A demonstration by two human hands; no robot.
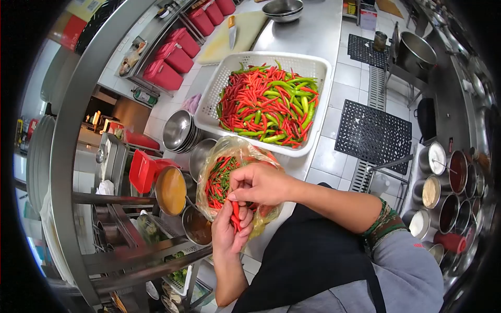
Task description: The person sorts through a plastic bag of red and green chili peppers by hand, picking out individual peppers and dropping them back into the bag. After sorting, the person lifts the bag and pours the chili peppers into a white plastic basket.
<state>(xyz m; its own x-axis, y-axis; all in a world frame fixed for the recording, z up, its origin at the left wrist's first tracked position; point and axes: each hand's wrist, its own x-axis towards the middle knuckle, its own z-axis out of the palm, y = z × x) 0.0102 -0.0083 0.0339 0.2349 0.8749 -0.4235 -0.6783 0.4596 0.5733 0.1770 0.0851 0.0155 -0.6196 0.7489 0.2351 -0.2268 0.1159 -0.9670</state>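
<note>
Red chillies (236, 217) lie in my left hand (229, 229), whose fingers curl round them. My right hand (258, 183) is just above, its thumb and fingertips pinched together at the top of the chillies; what they pinch is too small to name. Both hands are over a clear plastic bag (209, 156), open at the top, holding small red chillies and green stems (222, 175). Beyond the bag stands a white perforated basket (319, 68) full of red and green chillies (266, 101).
Stacked metal bowls (178, 130) and a pot of orange liquid (171, 191) stand left of the bag. A knife (232, 35) lies on a cutting board (248, 28) beyond the basket. Two metal bowls (282, 8) are at the far end. Black mats (373, 133) cover parts of the floor.
</note>
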